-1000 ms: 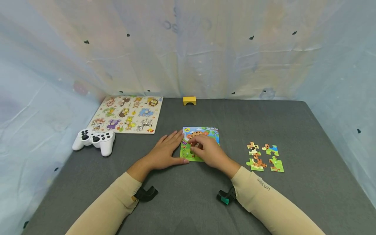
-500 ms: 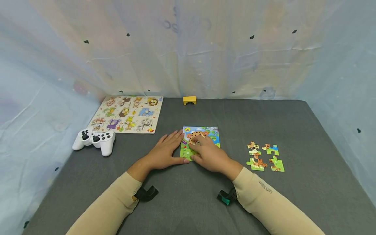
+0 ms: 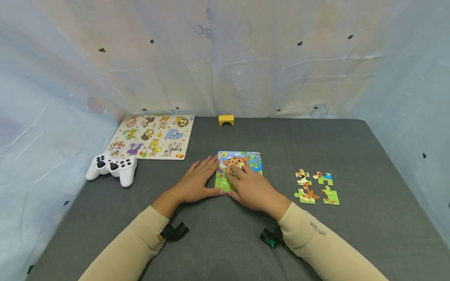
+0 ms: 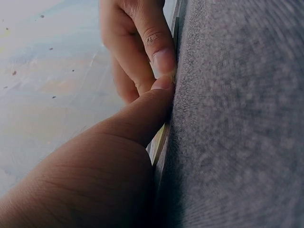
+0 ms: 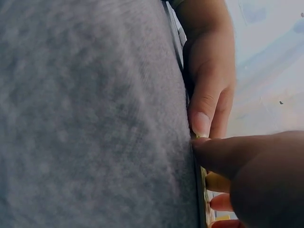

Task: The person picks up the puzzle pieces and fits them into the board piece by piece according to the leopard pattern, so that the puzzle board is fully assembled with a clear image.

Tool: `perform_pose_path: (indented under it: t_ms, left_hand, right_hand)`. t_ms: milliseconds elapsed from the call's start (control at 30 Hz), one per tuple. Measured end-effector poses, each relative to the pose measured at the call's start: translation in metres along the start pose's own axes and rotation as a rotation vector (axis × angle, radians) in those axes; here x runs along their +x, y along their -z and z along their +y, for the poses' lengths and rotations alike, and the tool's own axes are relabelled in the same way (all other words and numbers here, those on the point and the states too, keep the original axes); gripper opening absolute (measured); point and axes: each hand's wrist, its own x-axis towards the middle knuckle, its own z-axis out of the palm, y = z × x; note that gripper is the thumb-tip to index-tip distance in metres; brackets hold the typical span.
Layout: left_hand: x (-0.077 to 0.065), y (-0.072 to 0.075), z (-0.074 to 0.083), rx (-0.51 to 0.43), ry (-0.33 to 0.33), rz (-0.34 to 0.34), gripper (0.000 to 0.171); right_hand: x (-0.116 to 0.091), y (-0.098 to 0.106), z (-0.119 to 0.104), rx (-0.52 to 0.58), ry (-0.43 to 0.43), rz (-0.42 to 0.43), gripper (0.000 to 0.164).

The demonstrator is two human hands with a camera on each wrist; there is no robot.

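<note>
A small picture puzzle (image 3: 254, 159) with a spotted leopard on green and blue lies flat at the middle of the table. My left hand (image 3: 195, 182) rests at its left edge, fingers straight and thumb stretched along the near left corner. Over its lower right part lies my right hand (image 3: 256, 191), its extended fingertips pressing on the picture and its thumb at the near edge. The two thumbs nearly meet in the left wrist view, where the left thumb (image 4: 152, 102) touches the board's edge. What is under the right palm is hidden.
Several loose jigsaw pieces (image 3: 307, 196) lie to the right. A white game controller (image 3: 113, 167) sits at the left, beside an animal puzzle board (image 3: 161, 134). Near the back edge stands a yellow arch block (image 3: 226, 120). Curtain-like sheeting (image 3: 225, 58) hangs behind the table.
My right fingers have straightened from a curled pose above the puzzle and come down on it, showing more of the leopard's face. The left hand has stayed in place.
</note>
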Motion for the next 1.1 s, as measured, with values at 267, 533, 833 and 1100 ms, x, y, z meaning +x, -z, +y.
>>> perform_pose_path:
  t_ms: [267,533,833,1100]
  left_hand:
    - [-0.001,0.004,0.004,0.01,0.01,-0.011,0.111]
    - [-0.001,0.007,0.007,0.041,0.03,-0.038,0.111]
    - [0.0,0.005,0.004,0.024,0.029,-0.032,0.112]
    - [-0.001,0.006,0.005,0.02,0.022,-0.029,0.113]
  right_hand:
    - [-0.003,-0.001,0.005,0.082,0.009,-0.03,0.061]
    - [-0.013,-0.001,0.018,0.387,-0.014,-0.048,0.06]
    - [-0.033,0.005,0.037,0.76,-0.059,0.006,0.057]
    - [-0.059,0.01,0.066,1.028,-0.124,0.093,0.048]
